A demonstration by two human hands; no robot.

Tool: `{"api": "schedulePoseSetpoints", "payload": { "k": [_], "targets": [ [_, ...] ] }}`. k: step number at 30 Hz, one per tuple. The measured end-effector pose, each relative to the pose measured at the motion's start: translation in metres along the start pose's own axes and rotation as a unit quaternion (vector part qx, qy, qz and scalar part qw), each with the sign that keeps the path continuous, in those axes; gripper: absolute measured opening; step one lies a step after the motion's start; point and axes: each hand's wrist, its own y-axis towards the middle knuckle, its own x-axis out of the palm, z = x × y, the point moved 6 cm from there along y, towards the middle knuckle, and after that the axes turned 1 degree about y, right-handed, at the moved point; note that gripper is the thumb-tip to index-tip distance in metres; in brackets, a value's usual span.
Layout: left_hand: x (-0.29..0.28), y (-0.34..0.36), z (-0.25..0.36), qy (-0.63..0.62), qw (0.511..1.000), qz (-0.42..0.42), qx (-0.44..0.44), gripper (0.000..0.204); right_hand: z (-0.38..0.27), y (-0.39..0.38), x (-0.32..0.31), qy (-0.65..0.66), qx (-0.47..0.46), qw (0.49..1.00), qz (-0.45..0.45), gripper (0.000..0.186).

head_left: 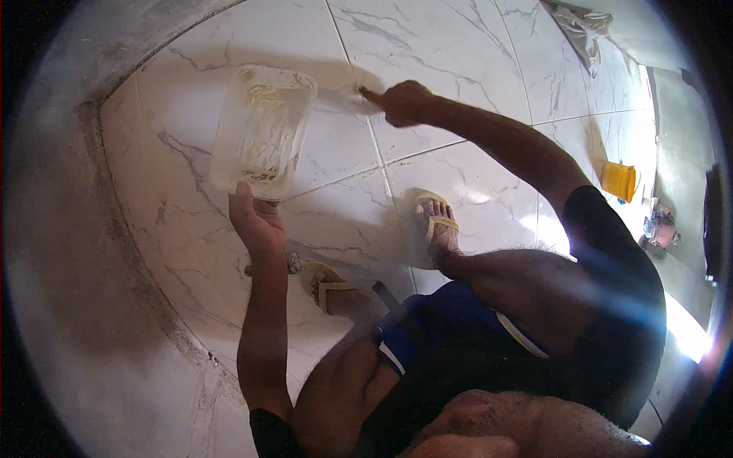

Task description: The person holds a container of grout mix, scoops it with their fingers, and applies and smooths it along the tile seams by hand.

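My left hand grips the near end of a clear rectangular plastic tub, thumb over the rim and fingers beneath. Pale, pasty residue streaks the inside of the tub, which is tilted so its inside shows. To the right of it, my right hand is low over the white marbled tiles. Its index finger reaches toward a tile joint, while the other fingers are curled; anything inside them is hidden. Beside my left wrist lies a small greyish object, partly covered by the arm.
A rough grey wall curves along the left edge of the floor. At the right stand a yellow container and a pinkish item. A crumpled plastic bag lies at the far right. My sandalled feet are close in front, near a dark handle-like piece.
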Motion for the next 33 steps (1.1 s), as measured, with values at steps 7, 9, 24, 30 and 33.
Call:
{"api": "schedulePoseSetpoints", "payload": {
  "k": [7, 9, 24, 30, 33],
  "targets": [
    [-0.003, -0.003, 0.0, -0.006, 1.0, -0.013, -0.002, 0.064, 0.005, -0.003, -0.017, 0.0, 0.002, 0.992, 0.124, 0.074],
    [0.003, -0.005, 0.002, -0.006, 1.0, -0.012, -0.005, 0.065, 0.007, -0.004, -0.022, -0.075, -0.023, 0.968, 0.239, 0.067],
    [0.003, -0.023, 0.003, -0.053, 0.997, 0.031, -0.038, 0.055, -0.019, -0.019, 0.029, -0.073, -0.092, 0.98, 0.158, 0.078],
    [0.006, -0.026, 0.002, -0.058, 0.997, 0.004, -0.047, 0.05, -0.005, -0.018, 0.03, -0.127, 0.023, 0.976, 0.174, 0.075],
    [0.0, -0.027, 0.0, -0.038, 0.999, 0.003, -0.038, 0.055, -0.051, -0.048, 0.053, -0.139, -0.228, 0.961, 0.065, 0.076]
  ]
}}
